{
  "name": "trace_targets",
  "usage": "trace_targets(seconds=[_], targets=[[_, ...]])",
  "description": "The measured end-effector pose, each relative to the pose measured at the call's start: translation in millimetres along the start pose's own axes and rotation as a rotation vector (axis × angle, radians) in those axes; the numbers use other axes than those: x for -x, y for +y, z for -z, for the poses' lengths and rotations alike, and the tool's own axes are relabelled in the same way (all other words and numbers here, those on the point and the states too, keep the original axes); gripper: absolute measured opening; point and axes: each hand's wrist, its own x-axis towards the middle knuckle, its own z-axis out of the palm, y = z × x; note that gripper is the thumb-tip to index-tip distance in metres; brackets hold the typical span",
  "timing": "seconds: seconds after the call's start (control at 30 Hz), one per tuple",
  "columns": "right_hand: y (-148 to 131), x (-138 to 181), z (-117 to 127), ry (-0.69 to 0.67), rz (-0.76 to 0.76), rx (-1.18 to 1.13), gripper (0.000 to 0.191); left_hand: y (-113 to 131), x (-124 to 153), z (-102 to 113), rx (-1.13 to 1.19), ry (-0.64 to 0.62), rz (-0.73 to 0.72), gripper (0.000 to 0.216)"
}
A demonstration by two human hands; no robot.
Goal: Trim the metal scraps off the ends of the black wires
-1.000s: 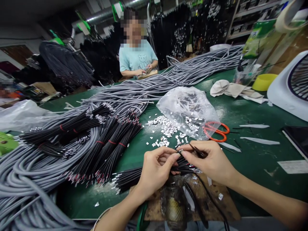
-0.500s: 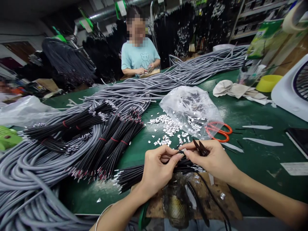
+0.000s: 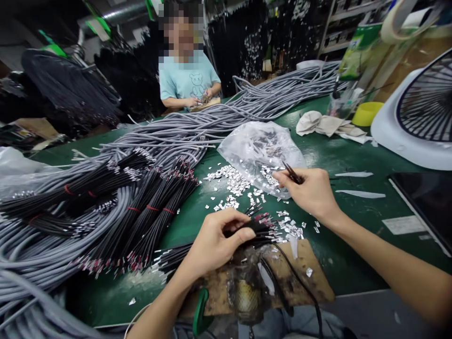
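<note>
Green table (image 3: 330, 155) spreads ahead, grey cables (image 3: 226, 121) crossing it at twelve o'clock. At six, the left hand (image 3: 221, 238) curls by black wires (image 3: 257, 225); whether it pinches one, I cannot tell. Toward three, the right hand (image 3: 312, 188) grips a dark tool (image 3: 292, 173). Picking up silver scraps (image 3: 231, 179) seems underway, calling next for a light fingertip pinch.

Thin pale bracelet (image 3: 135, 318), blue denim (image 3: 300, 321)
</note>
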Motion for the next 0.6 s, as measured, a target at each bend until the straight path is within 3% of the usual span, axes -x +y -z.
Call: trace_targets(seconds=[0.17, 0.33, 0.43, 0.6], targets=[[12, -4, 3, -0.051, 0.046, 0.028, 0.021, -5, -9, 12, -0.392, 0.0, -0.114, 0.056], [12, 0, -2, -0.157, 0.151, 0.033, 0.02, -14, -13, 14, -0.483, 0.105, -0.193, 0.041], [14, 0, -3, -0.206, 0.147, 0.071, 0.023, -11, -11, 15, -0.566, 0.069, -0.3, 0.02], [15, 0, -7, -0.268, 0.162, 0.068, 0.025, 1, -8, 9, -0.806, 0.022, -0.337, 0.028]])
